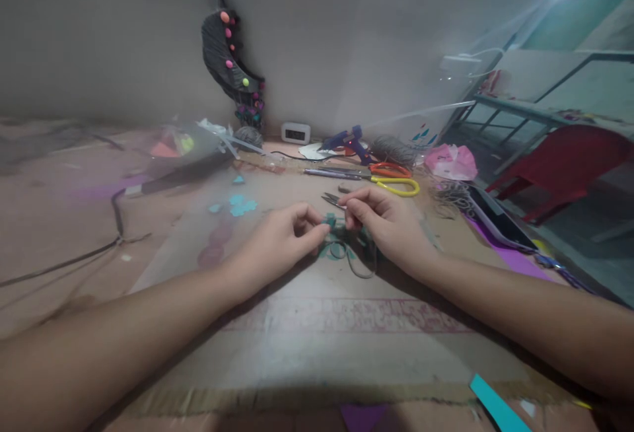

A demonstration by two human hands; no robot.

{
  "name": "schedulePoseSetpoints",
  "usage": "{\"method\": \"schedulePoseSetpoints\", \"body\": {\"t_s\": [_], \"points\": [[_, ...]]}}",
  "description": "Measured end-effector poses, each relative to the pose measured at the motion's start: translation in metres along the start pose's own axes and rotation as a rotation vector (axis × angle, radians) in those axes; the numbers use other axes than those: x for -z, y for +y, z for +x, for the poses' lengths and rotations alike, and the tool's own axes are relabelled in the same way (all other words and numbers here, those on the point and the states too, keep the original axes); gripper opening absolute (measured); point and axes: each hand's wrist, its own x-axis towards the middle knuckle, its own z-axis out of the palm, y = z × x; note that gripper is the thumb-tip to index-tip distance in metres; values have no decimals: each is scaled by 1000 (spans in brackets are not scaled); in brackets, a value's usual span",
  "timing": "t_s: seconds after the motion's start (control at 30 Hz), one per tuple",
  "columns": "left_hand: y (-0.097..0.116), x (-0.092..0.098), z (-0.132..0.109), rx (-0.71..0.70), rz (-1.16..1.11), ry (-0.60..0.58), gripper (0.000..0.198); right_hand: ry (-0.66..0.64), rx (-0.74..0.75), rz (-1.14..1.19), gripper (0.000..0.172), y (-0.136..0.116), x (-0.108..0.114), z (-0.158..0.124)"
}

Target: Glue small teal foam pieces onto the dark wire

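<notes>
My left hand is closed in a pinch on a small teal piece, perhaps of paper, over the middle of the work board. Close beside it, my right hand is closed around small pointed scissors, their dark blades pointing left. A thin grey cord loops down below both hands; which fingers hold its ends is hidden. Several light-blue paper cutouts, some flower-like, lie left of my hands. Beyond them rest yellow-handled scissors and orange-handled scissors.
A blue glue gun, grey yarn and a small white clock sit by the wall. At right are pink crumpled material and a phone. A teal strip lies at the front edge. A red chair stands beyond.
</notes>
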Motion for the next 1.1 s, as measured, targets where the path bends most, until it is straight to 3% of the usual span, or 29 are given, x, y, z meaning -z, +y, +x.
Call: {"method": "schedulePoseSetpoints", "body": {"t_s": [0.63,0.73,0.87,0.97,1.1], "points": [[-2,0,2,14,-39,-21,19,-118,94,-142,12,-3,-3,-5],[-3,1,2,40,-63,-19,21,-26,146,-122,17,-6,8,4],[-7,0,5,49,-120,-23,23,137,220,-342,21,-3,30,25],[-11,0,7,60,-166,-27,24,-19,279,-567,18,9,38,34],[-14,0,9,68,-218,-36,25,-236,344,-831,30,24,33,33]]}}
